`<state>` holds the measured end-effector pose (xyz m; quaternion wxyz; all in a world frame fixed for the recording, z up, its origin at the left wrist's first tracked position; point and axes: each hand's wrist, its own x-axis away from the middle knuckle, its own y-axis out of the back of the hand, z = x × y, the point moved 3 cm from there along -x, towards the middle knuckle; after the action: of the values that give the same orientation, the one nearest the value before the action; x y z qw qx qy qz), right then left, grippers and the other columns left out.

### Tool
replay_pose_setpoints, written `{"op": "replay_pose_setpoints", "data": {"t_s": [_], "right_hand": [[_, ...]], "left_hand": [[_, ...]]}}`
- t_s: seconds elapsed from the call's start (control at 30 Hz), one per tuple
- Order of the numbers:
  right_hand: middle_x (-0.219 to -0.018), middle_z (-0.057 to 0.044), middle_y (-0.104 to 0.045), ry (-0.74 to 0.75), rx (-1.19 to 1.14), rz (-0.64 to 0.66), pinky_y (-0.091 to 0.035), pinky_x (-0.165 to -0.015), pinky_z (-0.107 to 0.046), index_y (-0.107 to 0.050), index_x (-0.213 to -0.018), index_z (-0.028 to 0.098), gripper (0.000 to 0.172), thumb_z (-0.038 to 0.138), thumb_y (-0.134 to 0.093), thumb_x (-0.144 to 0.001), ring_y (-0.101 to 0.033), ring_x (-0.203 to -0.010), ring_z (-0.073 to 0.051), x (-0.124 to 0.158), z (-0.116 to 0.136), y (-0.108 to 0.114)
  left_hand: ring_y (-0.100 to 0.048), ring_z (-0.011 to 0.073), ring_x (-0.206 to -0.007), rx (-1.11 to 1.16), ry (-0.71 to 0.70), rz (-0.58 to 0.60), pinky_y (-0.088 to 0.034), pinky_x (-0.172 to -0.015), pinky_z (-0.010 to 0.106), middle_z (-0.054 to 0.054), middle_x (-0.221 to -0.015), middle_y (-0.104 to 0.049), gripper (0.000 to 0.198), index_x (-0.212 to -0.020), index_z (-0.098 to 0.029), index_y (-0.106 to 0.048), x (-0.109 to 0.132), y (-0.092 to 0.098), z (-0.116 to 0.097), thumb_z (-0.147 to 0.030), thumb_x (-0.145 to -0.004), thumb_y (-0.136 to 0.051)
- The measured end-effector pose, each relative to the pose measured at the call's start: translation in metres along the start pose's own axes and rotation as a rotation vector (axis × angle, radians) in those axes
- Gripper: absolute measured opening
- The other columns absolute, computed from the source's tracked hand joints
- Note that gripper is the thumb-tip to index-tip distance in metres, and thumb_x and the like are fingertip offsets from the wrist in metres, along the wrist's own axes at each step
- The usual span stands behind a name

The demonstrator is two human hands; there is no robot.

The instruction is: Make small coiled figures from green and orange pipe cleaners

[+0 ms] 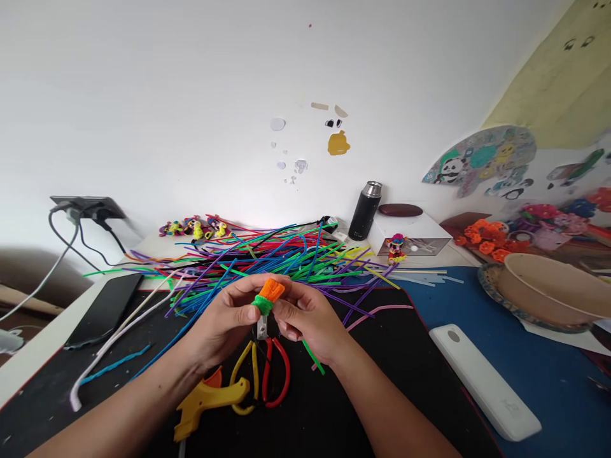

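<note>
Between both hands I hold a small pipe cleaner figure (pixel 272 291), orange above with a green band wound round its lower part. My left hand (pixel 233 308) pinches the green band with thumb and fingers. My right hand (pixel 305 315) grips the figure's right side, its fingers curled. A green pipe cleaner (pixel 314 356) sticks out below my right hand. Under the hands lie scissors (pixel 277 375) with one red and one yellow handle; their blades are partly hidden. A yellow glue gun (pixel 210 402) rests beside them to the left.
Many coloured pipe cleaners (pixel 286 254) are heaped behind my hands. A black phone (pixel 102 312) lies at left, a white power bank (pixel 484 381) at right. Behind stand a black thermos (pixel 365 213), a white box (pixel 408 232) and small finished figures (pixel 193 227). A bowl (pixel 554 286) sits far right.
</note>
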<state>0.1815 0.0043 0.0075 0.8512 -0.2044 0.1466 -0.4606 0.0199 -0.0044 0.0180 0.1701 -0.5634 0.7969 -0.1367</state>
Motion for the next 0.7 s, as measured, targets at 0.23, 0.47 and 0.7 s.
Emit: {"op": "replay_pose_setpoints", "data": {"t_s": [0.23, 0.47, 0.7], "right_hand": [[-0.063, 0.006, -0.057, -0.001, -0.069, 0.082, -0.022, -0.043, -0.023, -0.075, -0.095, 0.018, 0.048, 0.06, -0.093, -0.082, -0.041, -0.046, -0.006, 0.001, -0.006, -0.002], [-0.056, 0.008, -0.053, -0.007, -0.135, 0.094, -0.022, -0.045, -0.025, -0.071, -0.091, 0.019, 0.046, 0.058, -0.093, -0.083, -0.038, -0.044, -0.007, 0.002, -0.006, -0.003], [-0.05, 0.011, -0.041, -0.073, -0.092, 0.03, -0.018, -0.047, -0.026, -0.07, -0.085, 0.018, 0.043, 0.056, -0.092, -0.082, -0.031, -0.045, -0.007, 0.003, -0.001, -0.003]], "left_hand": [[-0.068, 0.04, -0.134, 0.061, 0.051, 0.03, -0.061, -0.098, 0.047, 0.012, -0.157, -0.068, 0.052, -0.123, -0.033, -0.086, 0.007, -0.005, 0.017, -0.055, -0.077, -0.097], [-0.067, 0.039, -0.136, -0.011, 0.033, 0.087, -0.056, -0.11, 0.053, 0.013, -0.152, -0.071, 0.056, -0.133, -0.031, -0.081, 0.003, -0.001, 0.019, -0.062, -0.086, -0.088], [-0.069, 0.0359, -0.133, -0.538, -0.067, 0.218, -0.057, -0.11, 0.046, 0.015, -0.145, -0.073, 0.062, -0.142, -0.029, -0.076, -0.003, 0.013, -0.027, -0.042, -0.084, -0.095]]}}
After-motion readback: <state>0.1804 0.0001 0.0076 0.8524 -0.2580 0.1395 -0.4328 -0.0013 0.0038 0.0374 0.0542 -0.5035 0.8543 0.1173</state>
